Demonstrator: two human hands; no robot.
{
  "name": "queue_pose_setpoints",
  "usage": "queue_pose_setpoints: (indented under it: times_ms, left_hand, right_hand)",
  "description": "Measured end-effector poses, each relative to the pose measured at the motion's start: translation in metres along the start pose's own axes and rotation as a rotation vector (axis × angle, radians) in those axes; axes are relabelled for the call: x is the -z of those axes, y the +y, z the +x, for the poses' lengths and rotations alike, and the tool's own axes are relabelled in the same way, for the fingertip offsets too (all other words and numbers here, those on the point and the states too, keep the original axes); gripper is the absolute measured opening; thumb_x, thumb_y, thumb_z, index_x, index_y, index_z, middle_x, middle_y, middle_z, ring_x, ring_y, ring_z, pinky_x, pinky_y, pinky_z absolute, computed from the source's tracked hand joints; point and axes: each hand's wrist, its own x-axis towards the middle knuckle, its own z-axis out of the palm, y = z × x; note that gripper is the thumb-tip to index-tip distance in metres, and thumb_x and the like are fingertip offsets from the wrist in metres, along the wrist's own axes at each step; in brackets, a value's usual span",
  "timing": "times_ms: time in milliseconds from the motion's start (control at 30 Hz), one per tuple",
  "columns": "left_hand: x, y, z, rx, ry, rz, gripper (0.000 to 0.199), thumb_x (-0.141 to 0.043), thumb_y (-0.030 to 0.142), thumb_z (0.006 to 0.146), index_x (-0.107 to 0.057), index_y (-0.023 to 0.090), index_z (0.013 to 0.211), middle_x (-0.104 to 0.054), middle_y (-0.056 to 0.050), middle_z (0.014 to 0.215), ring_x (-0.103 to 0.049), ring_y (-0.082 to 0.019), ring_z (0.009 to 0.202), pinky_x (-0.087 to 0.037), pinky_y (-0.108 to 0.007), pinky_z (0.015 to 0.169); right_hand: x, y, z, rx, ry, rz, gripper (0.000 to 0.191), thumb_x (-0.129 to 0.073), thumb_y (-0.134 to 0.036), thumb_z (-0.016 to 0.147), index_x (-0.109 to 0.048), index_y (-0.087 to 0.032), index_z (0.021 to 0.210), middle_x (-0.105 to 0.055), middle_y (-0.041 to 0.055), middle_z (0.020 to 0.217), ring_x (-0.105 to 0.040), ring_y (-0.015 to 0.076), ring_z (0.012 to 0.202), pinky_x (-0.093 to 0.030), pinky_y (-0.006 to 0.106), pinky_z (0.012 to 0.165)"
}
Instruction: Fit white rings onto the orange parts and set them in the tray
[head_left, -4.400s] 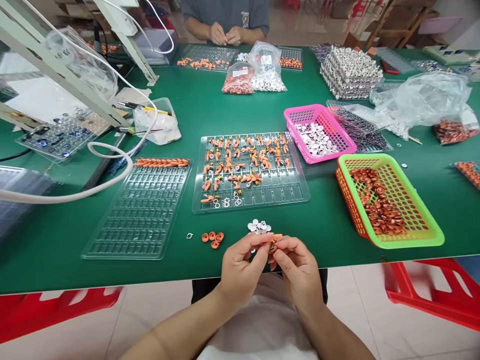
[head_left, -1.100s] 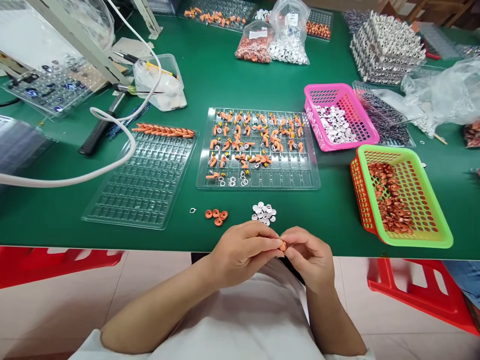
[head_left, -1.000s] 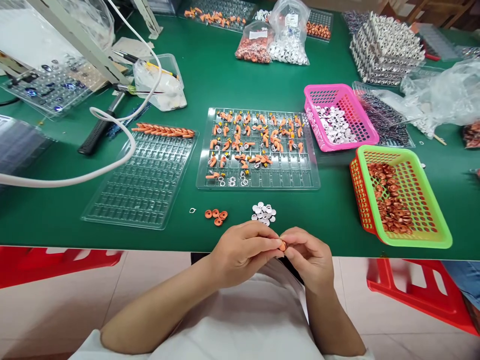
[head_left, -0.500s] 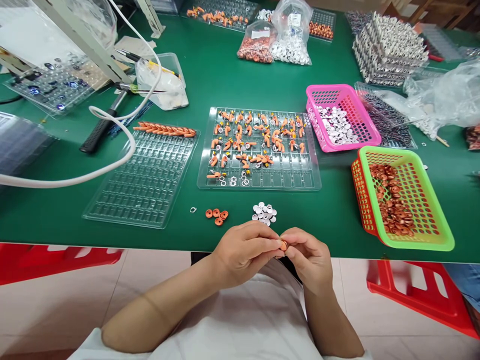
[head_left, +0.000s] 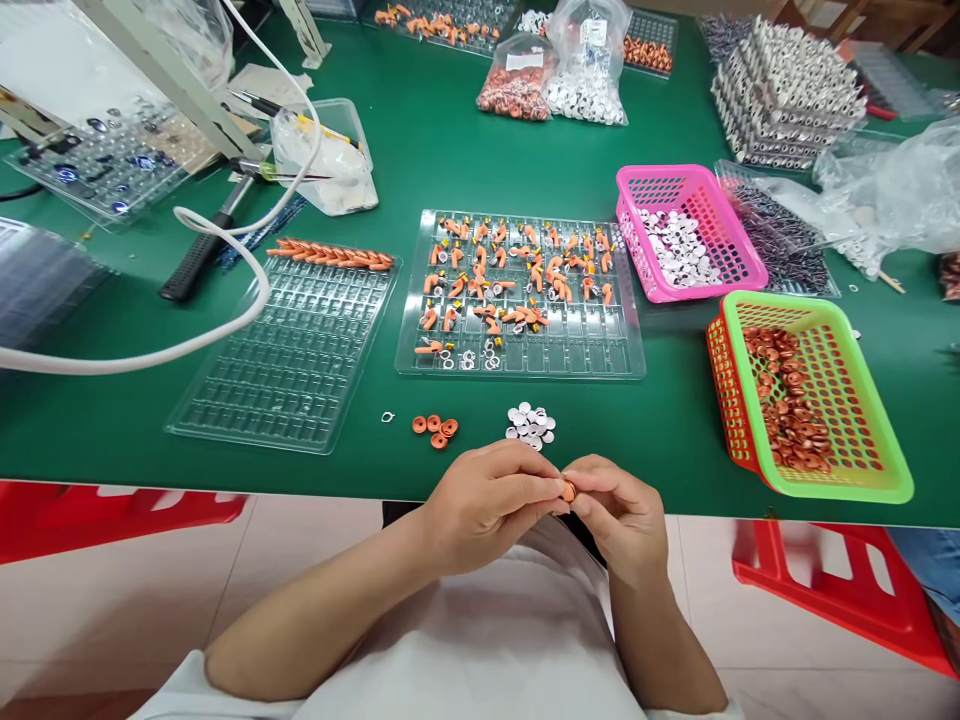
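Note:
Between the fingertips of my left hand [head_left: 491,508] and my right hand [head_left: 621,515] is a small orange disc [head_left: 568,491], pinched from both sides over the table's front edge. Beyond my hands lies a pile of white discs [head_left: 530,426]. Several orange discs [head_left: 435,427] and a small metal ring [head_left: 388,417] lie to its left. Behind them is a clear compartment tray [head_left: 592,357] with orange curved parts and rings in it. Part of the held disc is hidden by my fingers.
On the right stand a pink basket [head_left: 739,240] of white discs and a green basket [head_left: 892,470] of copper-coloured discs. Another clear tray [head_left: 285,370], a hammer [head_left: 196,262] and a white cable [head_left: 150,366] are on the left. Bagged parts [head_left: 517,85] lie at the back.
Both hands keep nearly the same pose around the orange disc. The view has shifted very slightly.

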Motion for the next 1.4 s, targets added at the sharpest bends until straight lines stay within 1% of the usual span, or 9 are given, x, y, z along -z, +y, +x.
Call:
queue_pose_setpoints:
  times_ms: [167, 400, 733, 933, 1067, 1200, 1400]
  left_hand:
    - [0.0, 0.001, -0.001, 0.018, 0.006, 0.002, 0.012, -0.067, 0.01, 0.09, -0.07, 0.016, 0.1, -0.075, -0.008, 0.089, -0.07, -0.014, 0.079, -0.059, -0.024, 0.069]
    - [-0.001, 0.002, -0.001, 0.031, 0.027, -0.009, 0.011, -0.068, 0.011, 0.089, -0.069, 0.017, 0.099, -0.075, -0.007, 0.088, -0.071, -0.014, 0.077, -0.059, -0.024, 0.069]
    - [-0.005, 0.002, -0.002, 0.036, 0.082, -0.052, 0.016, -0.073, 0.007, 0.084, -0.069, 0.014, 0.097, -0.076, -0.008, 0.086, -0.071, -0.015, 0.076, -0.059, -0.024, 0.069]
    - [-0.002, 0.002, -0.002, 0.044, 0.063, -0.039, 0.012, -0.071, 0.01, 0.087, -0.069, 0.016, 0.097, -0.075, -0.007, 0.086, -0.071, -0.015, 0.077, -0.059, -0.023, 0.068]
    - [0.001, 0.002, -0.001, 0.024, 0.031, -0.054, 0.015, -0.067, 0.009, 0.089, -0.069, 0.018, 0.101, -0.075, -0.006, 0.087, -0.071, -0.014, 0.078, -0.059, -0.025, 0.07]
    - [0.001, 0.001, -0.001, 0.011, 0.046, -0.047, 0.017, -0.069, 0.008, 0.088, -0.068, 0.018, 0.101, -0.074, -0.006, 0.086, -0.07, -0.015, 0.078, -0.06, -0.025, 0.07]
    - [-0.001, 0.002, -0.003, 0.013, 0.061, -0.04, 0.018, -0.07, 0.006, 0.086, -0.068, 0.016, 0.1, -0.074, -0.006, 0.086, -0.071, -0.015, 0.079, -0.06, -0.025, 0.071]
  right_hand:
    - [0.0, 0.0, 0.0, 0.016, -0.003, -0.015, 0.021, -0.071, -0.02, 0.089, -0.077, -0.03, 0.106, -0.074, 0.0061, 0.092, -0.07, 0.0188, 0.082, -0.06, 0.03, 0.065]
    - [0.001, -0.001, 0.001, 0.038, -0.024, -0.001, 0.025, -0.071, -0.016, 0.089, -0.076, -0.031, 0.108, -0.074, 0.0057, 0.092, -0.07, 0.0184, 0.083, -0.061, 0.03, 0.067]
    - [0.001, 0.0, 0.001, 0.044, -0.033, 0.0, 0.027, -0.071, -0.015, 0.088, -0.076, -0.031, 0.108, -0.075, 0.0056, 0.094, -0.07, 0.0185, 0.083, -0.061, 0.03, 0.066]
    - [0.001, -0.004, 0.002, 0.055, -0.053, -0.051, 0.028, -0.069, -0.014, 0.09, -0.075, -0.03, 0.111, -0.074, 0.0063, 0.094, -0.07, 0.0185, 0.084, -0.06, 0.029, 0.067]
    - [0.001, -0.009, 0.004, 0.044, -0.075, -0.102, 0.027, -0.068, -0.015, 0.091, -0.075, -0.03, 0.112, -0.074, 0.0067, 0.091, -0.07, 0.0191, 0.082, -0.06, 0.03, 0.065]
    - [0.001, -0.012, 0.006, 0.07, -0.09, -0.151, 0.029, -0.066, -0.014, 0.091, -0.074, -0.03, 0.114, -0.074, 0.0063, 0.09, -0.07, 0.0192, 0.081, -0.06, 0.03, 0.065]
    - [0.0, -0.008, 0.002, 0.112, -0.067, -0.187, 0.035, -0.065, -0.009, 0.09, -0.072, -0.031, 0.116, -0.074, 0.0051, 0.09, -0.069, 0.0186, 0.082, -0.059, 0.03, 0.066]
